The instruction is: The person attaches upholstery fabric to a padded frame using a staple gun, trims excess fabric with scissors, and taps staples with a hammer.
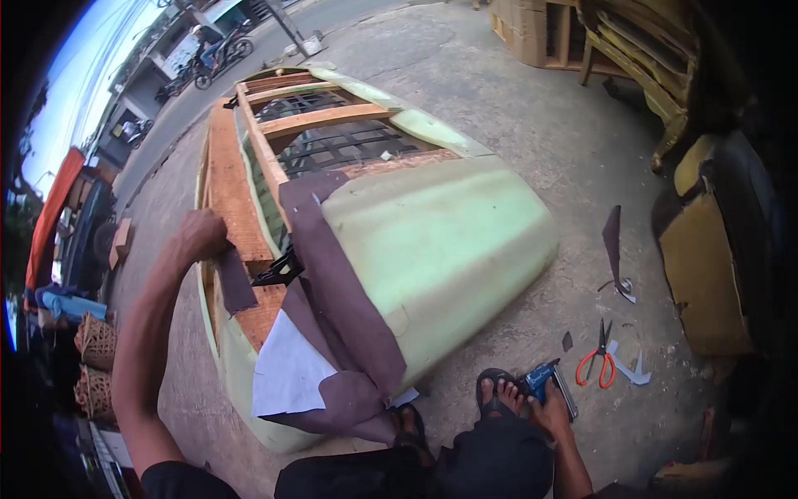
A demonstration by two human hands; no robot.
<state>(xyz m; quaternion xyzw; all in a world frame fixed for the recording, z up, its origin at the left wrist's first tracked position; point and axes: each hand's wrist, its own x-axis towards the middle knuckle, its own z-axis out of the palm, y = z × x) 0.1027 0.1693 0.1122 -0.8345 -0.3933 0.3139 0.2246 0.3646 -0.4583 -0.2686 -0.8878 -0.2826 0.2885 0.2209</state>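
My left hand [205,235] is closed at the wooden board of a furniture frame [241,191], holding a small piece of dark purple fabric [237,281] that hangs from it. Down by my right foot, my right hand [550,413] grips a blue staple gun [542,376]. Pale green foam [440,241] covers the near part of the frame. Over its edge lies a larger purple fabric [337,279], folded back near my feet so its white underside [291,366] shows. A black hinge-like bracket [281,269] sits between the wooden parts.
Red-handled scissors [597,366] lie on the concrete right of the staple gun, beside white scraps [633,370] and a purple fabric strip [613,245]. Chair frames [648,62] and a worn cushioned piece [706,266] stand at right. Woven baskets [96,341] are at left; a motorcycle [224,56] is on the road.
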